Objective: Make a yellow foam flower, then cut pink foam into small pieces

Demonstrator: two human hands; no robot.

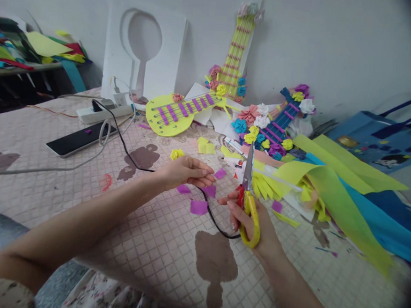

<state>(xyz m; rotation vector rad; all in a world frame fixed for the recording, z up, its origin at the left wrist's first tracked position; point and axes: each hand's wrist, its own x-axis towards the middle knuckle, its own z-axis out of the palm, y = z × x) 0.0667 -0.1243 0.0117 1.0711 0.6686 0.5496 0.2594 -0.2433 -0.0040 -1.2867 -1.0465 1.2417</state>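
My right hand (255,223) holds a pair of scissors (248,175) with yellow and red handles. Their blades point up and away from me and look closed. My left hand (190,172) hovers over the table to the left, thumb and fingertips pressed together. Anything between those fingertips is too small to make out. Small purple paper pieces (199,207) lie below and around the left hand. A yellow crepe paper flower (177,154) sits just behind it. A black cable (215,220) runs beneath both hands.
Behind my hands lies a yellow paper guitar (172,119) with purple strips. A flower-decked blue guitar (279,126) and a yellow guitar neck (235,53) lean at the wall. Crepe sheets (329,191) spread rightward near a blue bag (382,138). Leftward are a phone (80,138) and power strip (102,114).
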